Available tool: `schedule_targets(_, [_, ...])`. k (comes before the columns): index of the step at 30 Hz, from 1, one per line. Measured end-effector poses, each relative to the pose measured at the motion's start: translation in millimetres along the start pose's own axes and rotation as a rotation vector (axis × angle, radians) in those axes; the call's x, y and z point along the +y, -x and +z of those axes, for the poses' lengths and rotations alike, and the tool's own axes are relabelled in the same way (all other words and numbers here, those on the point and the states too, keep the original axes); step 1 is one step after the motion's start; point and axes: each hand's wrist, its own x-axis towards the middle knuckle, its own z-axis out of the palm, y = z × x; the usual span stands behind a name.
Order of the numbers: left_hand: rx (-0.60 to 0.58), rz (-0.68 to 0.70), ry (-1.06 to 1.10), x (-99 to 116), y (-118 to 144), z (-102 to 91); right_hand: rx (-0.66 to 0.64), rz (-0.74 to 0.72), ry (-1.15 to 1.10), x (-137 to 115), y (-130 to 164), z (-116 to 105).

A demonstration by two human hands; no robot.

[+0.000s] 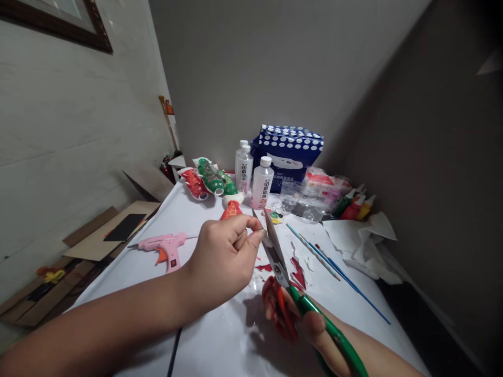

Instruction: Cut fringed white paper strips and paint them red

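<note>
My right hand (317, 327) grips a pair of scissors (280, 273) with one green and one red handle. The scissor blades are parted and point up and away from me. Close by their left side, my left hand (222, 256) is closed in a pinch. A small whitish scrap (268, 242) shows at its fingertips, between the blades; its kind is unclear. Beneath the scissors, red scraps (298, 273) and clear bits lie on the white table cover (212, 335). Beyond my left hand is a red painted piece (231, 208) with a white end, partly hidden.
Left lies a pink glue gun (167, 247). Behind stand plastic bottles (262, 183), a blue bag (291, 152) and red and green painted fish shapes (212, 178). Blue paintbrushes (346, 277), crumpled white paper (359, 243) and paint bottles (353, 207) are at the right.
</note>
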Motion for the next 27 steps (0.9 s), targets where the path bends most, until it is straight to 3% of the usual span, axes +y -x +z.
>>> schedule_targets(9, [0.036,0.141,-0.210,-3.8,2.7,-1.1,0.044,0.010,0.015,2.8,2.0,1.1])
schedule_targets(22, [0.049,0.171,-0.237,-4.5,1.8,1.9,0.149,-0.036,0.059,2.9,0.0,3.9])
schedule_targets(27, [0.033,0.116,-0.130,-5.7,0.5,1.9,0.204,-0.066,-0.049,10.6,-2.4,8.6])
